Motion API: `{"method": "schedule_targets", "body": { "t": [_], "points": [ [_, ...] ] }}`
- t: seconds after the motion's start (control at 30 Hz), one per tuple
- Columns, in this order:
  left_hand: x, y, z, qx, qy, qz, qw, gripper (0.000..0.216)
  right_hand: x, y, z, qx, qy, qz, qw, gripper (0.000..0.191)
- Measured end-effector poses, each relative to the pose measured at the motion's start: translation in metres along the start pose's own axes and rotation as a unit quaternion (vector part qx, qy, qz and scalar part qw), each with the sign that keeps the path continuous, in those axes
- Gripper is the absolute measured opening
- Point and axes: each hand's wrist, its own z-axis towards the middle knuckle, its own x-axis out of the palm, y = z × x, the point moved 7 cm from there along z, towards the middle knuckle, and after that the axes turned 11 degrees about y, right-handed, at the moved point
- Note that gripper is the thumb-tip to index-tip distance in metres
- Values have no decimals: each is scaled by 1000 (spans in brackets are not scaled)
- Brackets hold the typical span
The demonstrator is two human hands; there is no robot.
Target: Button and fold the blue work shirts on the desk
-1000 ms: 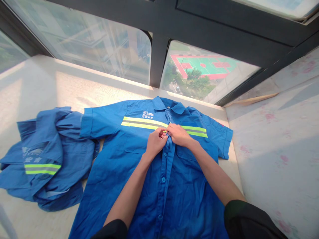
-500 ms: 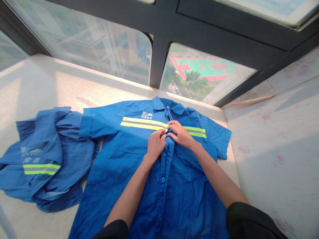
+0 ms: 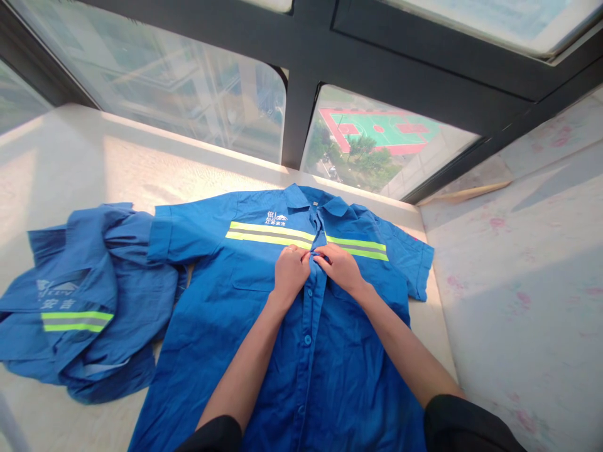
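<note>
A blue short-sleeved work shirt (image 3: pixel 211 326) lies spread out, collar towards the window, with yellow and grey reflective stripes across the chest. Both hands meet at its front placket, just below the stripes. My left hand (image 3: pixel 292 270) is closed, pinching the placket edge. Opposite it, my right hand (image 3: pixel 340 267) pinches the other side of the placket, its fingertips almost touching the left ones. Whatever button lies between the fingers is hidden. Lower down the placket, blue buttons (image 3: pixel 308 339) show.
A second blue garment (image 3: pixel 89 314), crumpled and with a matching stripe, lies at the left against the shirt's sleeve. The pale sill (image 3: pixel 127 169) runs along the dark window frame (image 3: pixel 301 119). At right rises a wall with floral paper (image 3: pixel 522 270).
My right hand has come down from the stripe to the placket, and its spread fingers have closed on the cloth. My left hand has shifted slightly and turned knuckles up.
</note>
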Motion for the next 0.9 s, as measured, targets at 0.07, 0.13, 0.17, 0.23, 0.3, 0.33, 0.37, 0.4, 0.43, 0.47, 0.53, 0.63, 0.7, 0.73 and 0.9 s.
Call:
{"method": "schedule_targets", "body": {
  "t": [0.07,0.13,0.17,0.23,0.3,0.33,0.37,0.4,0.43,0.47,0.53,0.63,0.7,0.73,0.9],
  "points": [
    [-1,1,0,-2,-1,3,1000,25,2,1,0,-8,0,6,1000,17],
    [-2,1,0,1,-8,1,1000,28,4,2,0,-20,-1,15,1000,19],
    [-3,1,0,6,-11,-1,1000,30,5,2,-1,-25,-3,20,999,19],
    [-4,0,-1,19,-10,1,1000,31,6,3,-3,-40,-9,28,999,20],
    [-3,-1,-1,28,1,12,1000,29,5,4,-7,-54,-18,30,998,20],
    [-2,-2,-1,30,6,19,999,28,5,4,-9,-59,-21,29,998,20],
    [-1,-2,-1,29,9,25,999,27,5,5,-10,-64,-22,26,997,20],
    [-1,-2,-1,28,10,29,999,27,5,5,-12,-69,-22,22,997,21],
    [-1,-2,-1,27,9,30,999,27,5,5,-13,-74,-21,18,997,21],
    [-1,-3,-1,27,7,30,999,27,6,6,-14,-81,-19,13,996,21],
    [-2,-3,0,29,7,27,999,27,7,6,-17,-90,-16,8,996,20],
    [-4,-5,0,41,-2,18,999,29,7,6,-18,-87,-18,25,996,21],
    [-6,-7,-1,53,-13,28,998,33,4,6,-19,-75,-29,54,995,24],
    [-6,-9,-2,61,-17,40,997,34,0,5,-18,-67,-42,68,995,25],
    [1,-16,-3,93,-17,110,989,34,-23,5,0,-57,-108,55,991,31]
  ]
}}
